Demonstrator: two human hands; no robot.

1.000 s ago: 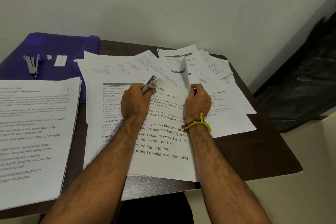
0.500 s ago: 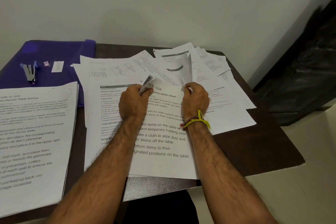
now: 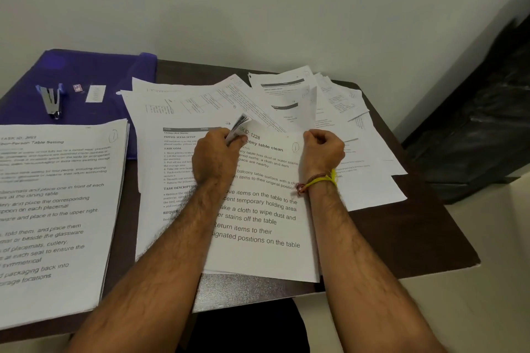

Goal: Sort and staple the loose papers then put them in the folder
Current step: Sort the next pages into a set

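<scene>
White top sheet (image 3: 266,209) reads "TASK ID: 1228", left hand (image 3: 218,156) pinching its corner.

Loose printed papers (image 3: 338,123) lie fanned across the table, stapler (image 3: 51,102) resting on the purple folder (image 3: 114,71)

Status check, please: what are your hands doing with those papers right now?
Left hand pinches the folded-up corner of the paper stack. Right hand curled at its top edge. Stapler untouched on purple folder.
</scene>
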